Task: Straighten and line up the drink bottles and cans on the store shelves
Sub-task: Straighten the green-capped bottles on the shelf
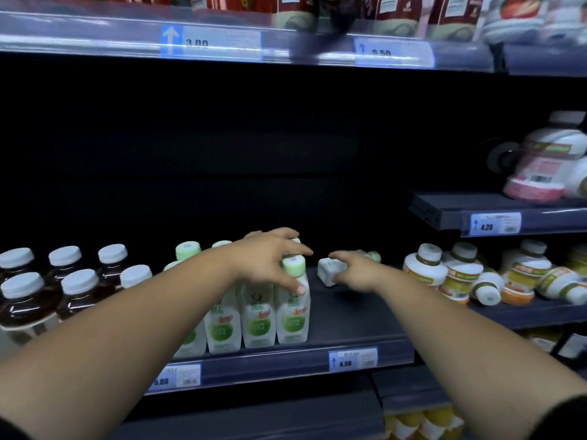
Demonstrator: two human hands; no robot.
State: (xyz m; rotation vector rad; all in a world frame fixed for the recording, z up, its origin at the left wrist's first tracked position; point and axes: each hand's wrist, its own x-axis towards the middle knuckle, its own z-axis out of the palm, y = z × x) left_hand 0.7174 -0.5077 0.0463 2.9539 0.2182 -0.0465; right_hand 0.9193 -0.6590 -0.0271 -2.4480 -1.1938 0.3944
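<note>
Several white bottles with green labels and pale green caps (291, 315) stand in rows at the front of the dark middle shelf (355, 319). My left hand (270, 260) is spread over the tops of the rightmost ones, its thumb pressing the neck of the front bottle. One more of these bottles (332, 270) lies on its side further back, base towards me. My right hand (357, 269) reaches to it, fingers curled round its body.
Dark brown bottles with white caps (74, 293) stand at the left. White and orange-labelled bottles (460, 274) crowd the right shelf, some toppled. A pink-labelled jar (546, 163) sits on a higher right shelf. Price tags (352, 359) line the shelf edges.
</note>
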